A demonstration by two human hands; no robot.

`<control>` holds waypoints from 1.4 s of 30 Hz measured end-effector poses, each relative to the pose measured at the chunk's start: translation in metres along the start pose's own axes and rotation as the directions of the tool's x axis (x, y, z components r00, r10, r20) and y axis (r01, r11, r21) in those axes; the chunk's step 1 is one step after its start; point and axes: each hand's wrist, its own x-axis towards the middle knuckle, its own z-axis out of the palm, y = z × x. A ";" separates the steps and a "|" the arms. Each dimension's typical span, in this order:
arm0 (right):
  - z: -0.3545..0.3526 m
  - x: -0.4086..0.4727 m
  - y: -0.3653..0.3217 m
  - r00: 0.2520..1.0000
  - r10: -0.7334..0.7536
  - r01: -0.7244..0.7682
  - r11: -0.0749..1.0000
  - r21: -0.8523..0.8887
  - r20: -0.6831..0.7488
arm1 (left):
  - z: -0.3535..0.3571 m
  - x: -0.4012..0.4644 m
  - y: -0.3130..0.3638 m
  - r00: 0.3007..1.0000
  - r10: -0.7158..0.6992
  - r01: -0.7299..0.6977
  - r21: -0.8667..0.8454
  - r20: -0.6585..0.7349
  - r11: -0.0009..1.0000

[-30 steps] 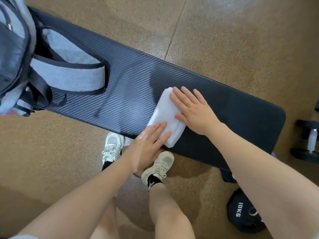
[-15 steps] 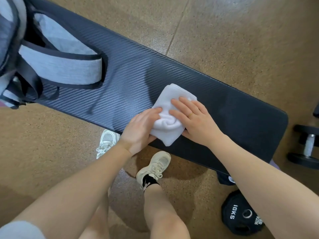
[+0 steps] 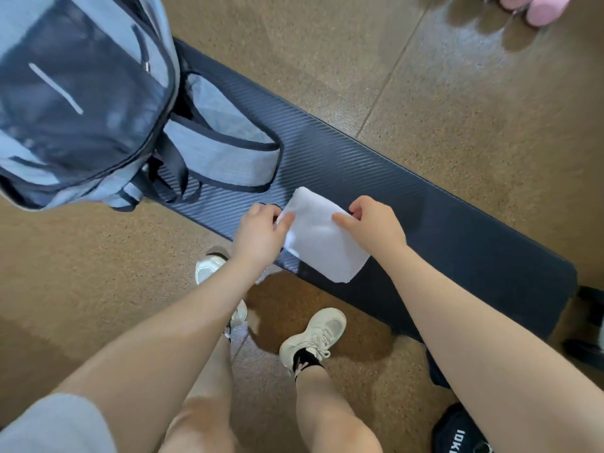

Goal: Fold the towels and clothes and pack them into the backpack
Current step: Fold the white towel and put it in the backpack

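Towel [image 3: 322, 237] pinched by both hands; weight plate [image 3: 457, 434] reads "10K", rest hidden.

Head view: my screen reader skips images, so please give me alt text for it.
Both hands, left hand and right hand, pinch a folded white towel on a dark padded bench. A grey-blue backpack stands at the bench's left end.

The backpack [image 3: 81, 103] is cut off at the top and left edges. The black weight [image 3: 457, 434] runs off the bottom. The pink thing [image 3: 536, 8] is cut off too.
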 end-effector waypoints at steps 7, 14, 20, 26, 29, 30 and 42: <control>0.006 -0.045 -0.081 0.959 -0.201 0.191 0.979 -0.065 -0.199 | -0.073 -0.025 -0.020 0.996 0.054 -0.048 -0.084 0.068 0.995; -0.001 -0.057 -0.219 0.968 -0.249 0.252 0.964 0.085 -0.039 | -0.205 -0.039 -0.067 0.999 0.006 -0.004 -0.039 0.042 0.999; 0.025 -0.025 -0.280 0.981 -0.191 0.183 0.972 -0.145 -0.042 | -0.252 -0.007 -0.104 0.992 0.128 -0.127 0.187 0.008 0.974; 0.031 0.004 -0.264 0.989 -0.138 0.097 0.857 -0.506 -0.045 | -0.207 0.042 -0.090 0.980 0.199 -0.188 0.387 0.011 0.903; 0.021 0.015 -0.255 0.992 -0.129 0.115 0.903 -0.414 -0.006 | -0.190 0.054 -0.083 0.990 0.141 -0.113 0.430 -0.034 0.896; 0.016 0.017 -0.253 0.990 -0.138 0.132 0.928 -0.350 0.008 | -0.189 0.056 -0.080 0.991 0.118 -0.082 0.430 -0.057 0.899; -0.012 0.007 -0.260 0.921 -0.382 0.388 0.891 -0.237 0.073 | -0.249 0.063 -0.082 0.997 -0.074 0.074 0.101 -0.004 0.992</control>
